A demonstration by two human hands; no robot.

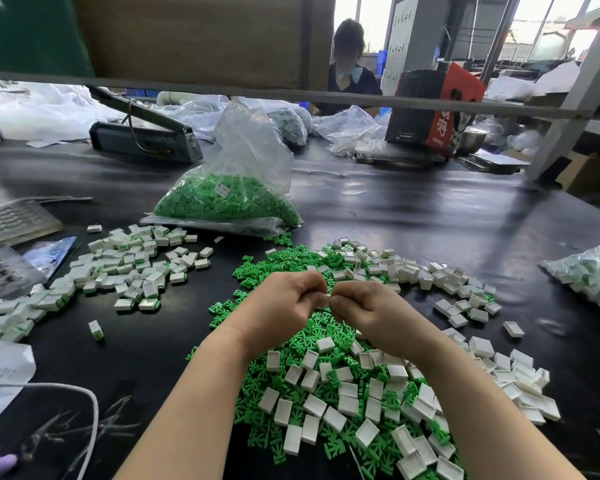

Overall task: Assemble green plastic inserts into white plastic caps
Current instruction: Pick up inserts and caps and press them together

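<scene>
My left hand and my right hand meet fingertip to fingertip above the pile, fingers curled, pinching a small white cap between them. Any green insert in the grip is hidden by the fingers. Below my wrists lies a heap of loose green inserts mixed with empty white caps. More empty caps spread to the right. Left of my hands lies a pile of caps with green inserts fitted.
A clear bag of green inserts stands behind the pile on the black table. A bag of finished parts lies at the right edge. A heat sealer and a keyboard sit left. A person works at the far side.
</scene>
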